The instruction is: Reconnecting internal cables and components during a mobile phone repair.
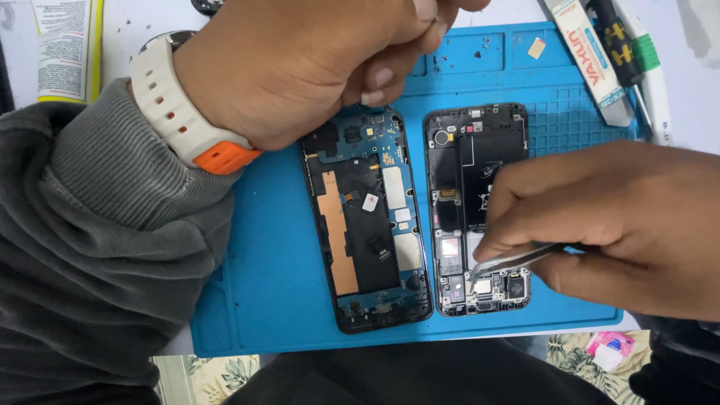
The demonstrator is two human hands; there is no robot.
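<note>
— What are we working on?

— The thin silver metal tweezers (510, 259). Our right hand (622, 225) pinches them tight, and their tip touches the lower end of the open black phone frame with small silver parts (478, 210), the one lying on the right side of the flat blue rubber work mat (277, 285).

— And our left hand (300, 67)?

— It is curled into a loose fist above the top of the other open phone half with the blue circuit board and copper strip (365, 217). Its fingertips pinch together, but we cannot tell if they hold anything. A white watch strap with an orange loop (187, 112) sits on that wrist.

— What could go wrong?

— We think the sharp tip could slip and scratch a tiny part if we push too hard. A little piece could also jump away and get lost.

— What else is near?

— A white tube-shaped tool with red print (592, 60) and a dark screwdriver with a green band (626, 45) lie at the mat's top right corner.
</note>
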